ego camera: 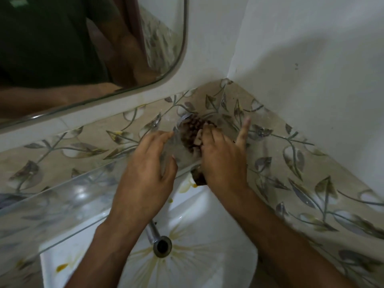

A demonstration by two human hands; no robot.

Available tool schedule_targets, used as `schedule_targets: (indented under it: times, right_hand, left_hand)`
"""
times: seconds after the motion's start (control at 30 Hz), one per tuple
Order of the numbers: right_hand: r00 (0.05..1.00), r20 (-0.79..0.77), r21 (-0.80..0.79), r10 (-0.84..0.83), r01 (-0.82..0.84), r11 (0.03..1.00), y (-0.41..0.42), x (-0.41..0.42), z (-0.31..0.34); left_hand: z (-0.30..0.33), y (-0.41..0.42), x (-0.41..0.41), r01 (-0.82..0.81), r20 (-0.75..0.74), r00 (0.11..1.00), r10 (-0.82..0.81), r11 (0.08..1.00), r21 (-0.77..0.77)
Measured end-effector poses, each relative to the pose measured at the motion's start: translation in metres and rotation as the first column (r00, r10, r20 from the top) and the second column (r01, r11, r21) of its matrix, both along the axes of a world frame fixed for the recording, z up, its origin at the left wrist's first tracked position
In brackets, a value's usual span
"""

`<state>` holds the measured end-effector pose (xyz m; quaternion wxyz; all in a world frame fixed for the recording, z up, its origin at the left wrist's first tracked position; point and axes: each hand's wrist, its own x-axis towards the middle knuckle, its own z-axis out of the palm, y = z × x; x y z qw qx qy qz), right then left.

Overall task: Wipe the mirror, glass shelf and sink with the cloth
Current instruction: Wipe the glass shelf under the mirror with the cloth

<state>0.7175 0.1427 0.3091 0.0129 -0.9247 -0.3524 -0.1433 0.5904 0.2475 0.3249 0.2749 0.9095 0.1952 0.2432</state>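
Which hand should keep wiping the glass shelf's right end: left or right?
Right. The right hand already grips the brown cloth and presses it on the glass shelf near the corner. The left hand is open and holds nothing; it rests at the shelf's edge, so it would probably do better as a brace.

The mirror is hung on the wall at upper left, and the glass shelf is fixed below it, run along the tiled band toward the corner at right. The sink is set beneath the shelf, with the tap reaching out over its basin. At the shelf's right end the cloth is found on the glass, between the left hand and the right hand, with part of it hung under the shelf's front edge.
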Motion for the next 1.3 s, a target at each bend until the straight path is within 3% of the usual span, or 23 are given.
schedule_targets:
  times: [0.13, 0.23, 0.37, 0.53, 0.7, 0.83, 0.97, 1.07, 1.17, 1.3]
  right_hand:
    - [0.983, 0.058, 0.035, -0.173, 0.171, 0.985, 0.008, 0.027, 0.002]
    - [0.995, -0.002, 0.058, -0.099, 0.099, 0.993, 0.02, 0.009, -0.01]
    - [0.993, -0.022, 0.225, 0.115, -0.107, 0.968, 0.003, -0.007, -0.023]
    - [0.996, -0.051, 0.331, -0.076, 0.089, 0.939, 0.013, 0.014, -0.03]
    - [0.977, -0.088, 0.496, 0.193, -0.125, 0.859, 0.042, -0.074, -0.038]
    - [0.897, -0.12, 0.511, 0.425, -0.311, 0.801, 0.058, -0.116, -0.04]
    - [0.896, -0.222, 0.623, 0.384, -0.173, 0.763, 0.047, -0.075, -0.039]
    - [0.939, -0.191, 0.576, 0.288, -0.13, 0.807, 0.042, -0.064, -0.039]
    - [0.928, -0.173, 0.537, 0.33, -0.192, 0.821, 0.056, -0.1, -0.042]
    - [0.857, -0.146, 0.548, 0.495, -0.347, 0.761, 0.082, -0.177, -0.043]
  left_hand:
    - [-0.001, 0.002, -0.003, -0.028, 0.004, 1.0, 0.028, 1.0, -0.012]
    - [0.0, 0.002, -0.009, -0.063, 0.025, 0.998, 0.063, 0.998, -0.027]
    - [-0.001, 0.011, -0.029, -0.143, 0.021, 0.989, 0.143, 0.989, -0.037]
    - [-0.008, 0.026, -0.076, -0.3, -0.003, 0.954, 0.3, 0.953, -0.052]
    - [-0.016, 0.031, -0.11, -0.39, -0.014, 0.921, 0.39, 0.918, -0.074]
    - [-0.018, 0.028, -0.127, -0.417, -0.017, 0.908, 0.418, 0.903, -0.103]
    - [-0.015, 0.028, -0.143, -0.421, -0.029, 0.907, 0.42, 0.902, -0.092]
    - [-0.015, 0.026, -0.155, -0.437, -0.052, 0.9, 0.434, 0.895, -0.09]
    - [-0.015, 0.023, -0.166, -0.449, -0.054, 0.894, 0.446, 0.889, -0.092]
    - [-0.014, 0.023, -0.173, -0.454, -0.07, 0.891, 0.449, 0.887, -0.08]
